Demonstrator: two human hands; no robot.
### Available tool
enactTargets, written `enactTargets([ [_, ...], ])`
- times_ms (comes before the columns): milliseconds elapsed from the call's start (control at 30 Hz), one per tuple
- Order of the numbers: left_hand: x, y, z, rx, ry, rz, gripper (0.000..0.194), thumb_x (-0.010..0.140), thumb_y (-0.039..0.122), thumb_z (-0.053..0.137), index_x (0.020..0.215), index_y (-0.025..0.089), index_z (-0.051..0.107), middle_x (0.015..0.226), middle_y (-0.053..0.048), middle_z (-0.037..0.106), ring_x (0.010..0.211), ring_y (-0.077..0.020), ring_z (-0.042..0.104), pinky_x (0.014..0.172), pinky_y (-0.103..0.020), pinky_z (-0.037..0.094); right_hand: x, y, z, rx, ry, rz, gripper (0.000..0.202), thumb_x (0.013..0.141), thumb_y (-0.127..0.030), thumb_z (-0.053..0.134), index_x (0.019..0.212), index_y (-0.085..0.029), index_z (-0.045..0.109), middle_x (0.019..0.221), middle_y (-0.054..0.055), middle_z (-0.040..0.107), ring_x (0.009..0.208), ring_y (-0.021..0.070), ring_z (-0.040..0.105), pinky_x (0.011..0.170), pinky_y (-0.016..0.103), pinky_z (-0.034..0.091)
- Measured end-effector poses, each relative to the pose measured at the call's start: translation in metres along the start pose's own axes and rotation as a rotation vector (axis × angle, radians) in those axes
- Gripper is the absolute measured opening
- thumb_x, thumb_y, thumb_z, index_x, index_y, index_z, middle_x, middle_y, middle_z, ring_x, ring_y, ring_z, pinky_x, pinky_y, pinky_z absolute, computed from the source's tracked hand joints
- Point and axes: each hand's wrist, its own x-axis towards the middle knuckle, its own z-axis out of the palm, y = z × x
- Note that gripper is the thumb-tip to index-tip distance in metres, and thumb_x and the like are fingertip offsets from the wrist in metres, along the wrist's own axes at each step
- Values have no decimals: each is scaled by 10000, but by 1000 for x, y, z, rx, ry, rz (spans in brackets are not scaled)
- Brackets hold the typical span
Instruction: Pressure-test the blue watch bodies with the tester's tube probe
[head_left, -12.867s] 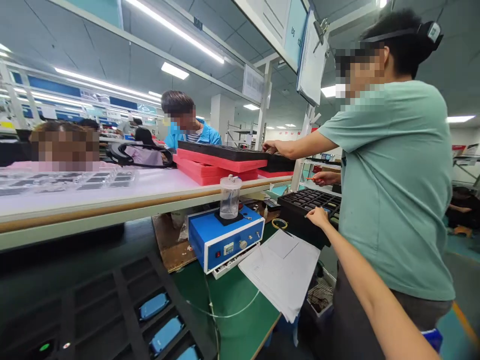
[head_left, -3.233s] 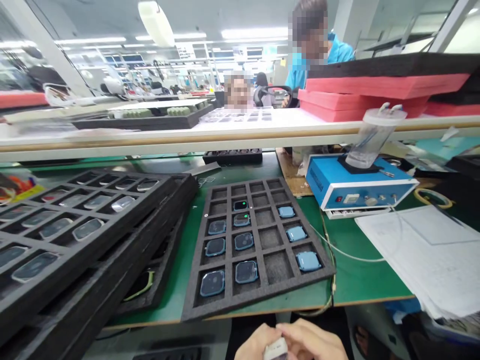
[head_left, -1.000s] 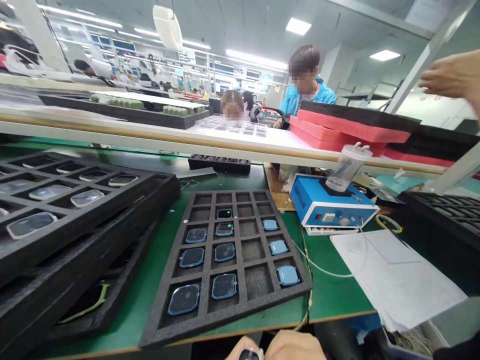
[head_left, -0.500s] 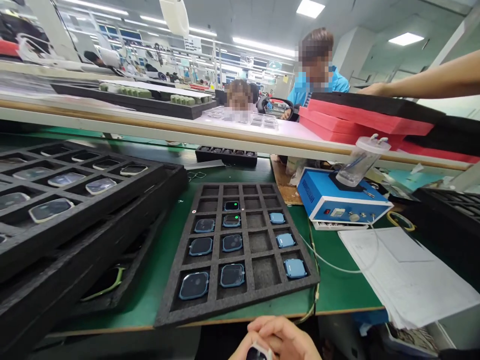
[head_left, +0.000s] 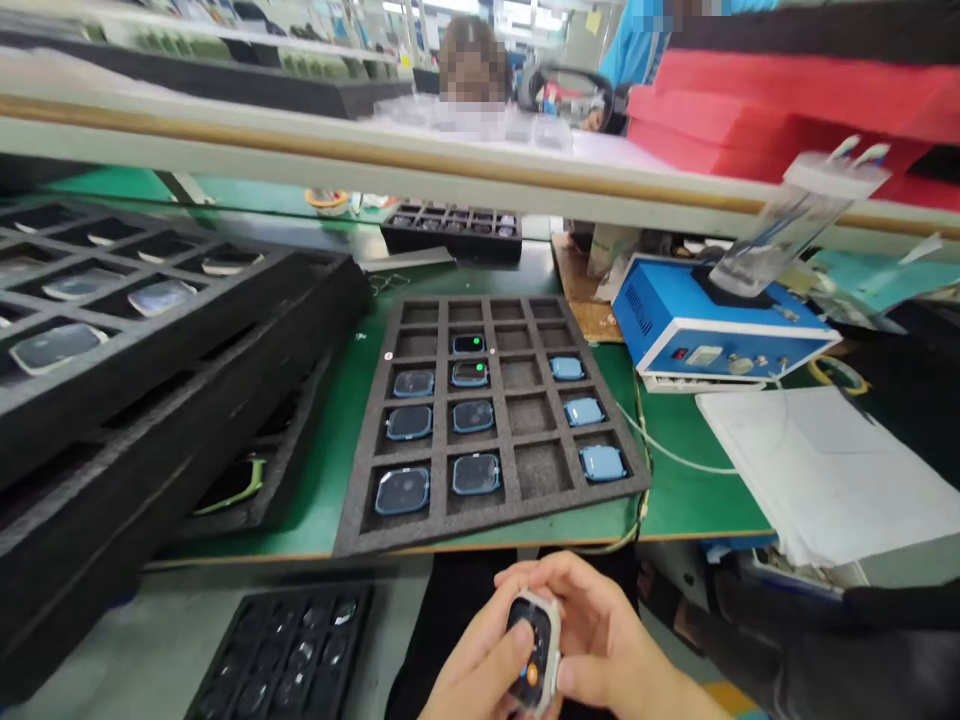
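Note:
A light-cased smartwatch (head_left: 541,652) with a lit screen is held low in the view, below the table's front edge. My left hand (head_left: 480,655) wraps its left side, the thumb lying on the screen. On the right, my right hand (head_left: 607,630) grips the casing, its thumb at the lower right edge and its fingers curled behind the top. Beyond my hands, a black foam tray (head_left: 541,468) holds several blue-framed watch faces in its left columns, two showing a green dot, and blue pieces in its right column.
Stacked foam trays (head_left: 300,300) with watches stand at the left. A blue device (head_left: 720,320) carries a clear cup (head_left: 799,225); papers (head_left: 832,470) lie at the right. Below left is another tray (head_left: 281,650). A person (head_left: 472,60) sits beyond the shelf (head_left: 420,165).
The view has tilted downward, so tray and hands appear higher. My left thumb now rests on the watch's screen, which shows lit icons. The arm at the upper right is out of view.

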Motion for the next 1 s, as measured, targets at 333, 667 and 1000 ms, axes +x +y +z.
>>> enactTargets([
  [333, -4, 10, 12, 186, -52, 36, 258, 869, 423, 487, 900, 168, 468, 638, 38, 384, 486, -47, 394, 436, -162, 244, -4, -4, 6, 134, 25, 56, 410, 716, -190, 730, 1069, -188, 521, 927, 46, 585, 694, 182, 681, 539, 248, 573],
  [667, 5, -1, 16, 191, -21, 103, 260, 874, 433, 467, 901, 175, 464, 599, 38, 428, 450, -47, 403, 418, -146, 267, -3, -5, -3, 59, 36, 27, 430, 686, -222, 756, 1062, -170, 553, 935, 68, 636, 738, 156, 656, 613, 253, 557],
  [1000, 15, 35, 15, 140, 244, 184, 307, 847, 362, 528, 1103, 200, 474, 749, -53, 623, 415, -66, 465, 344, -136, 358, -36, -78, -69, 180, 903, -280, 280, 746, -205, 690, 1008, -133, 624, 688, -10, 612, 392, 25, 404, 335, 116, 405],
])
